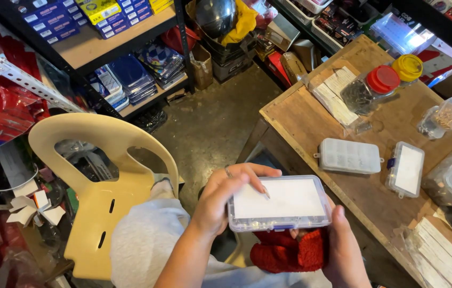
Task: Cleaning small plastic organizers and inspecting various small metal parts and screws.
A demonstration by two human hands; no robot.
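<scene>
A clear plastic box (280, 203) is being held by both hands, left hand (220, 200) and right hand (343, 250), beside the wooden table (311, 122).

Open floor (210, 122) ahead, chair (103, 176) left, cluttered wooden table (300, 122) right, shelves (109, 48) beyond

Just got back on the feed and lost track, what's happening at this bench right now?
A person holds a clear plastic box with both hands, above their lap. The left hand wraps its left end, fingers across the lid; the right hand supports it from below at the right end. The lid looks closed. A red cloth sits under the box. On the wooden table lie two similar small boxes, plus jars with a red lid and a yellow lid.
</scene>
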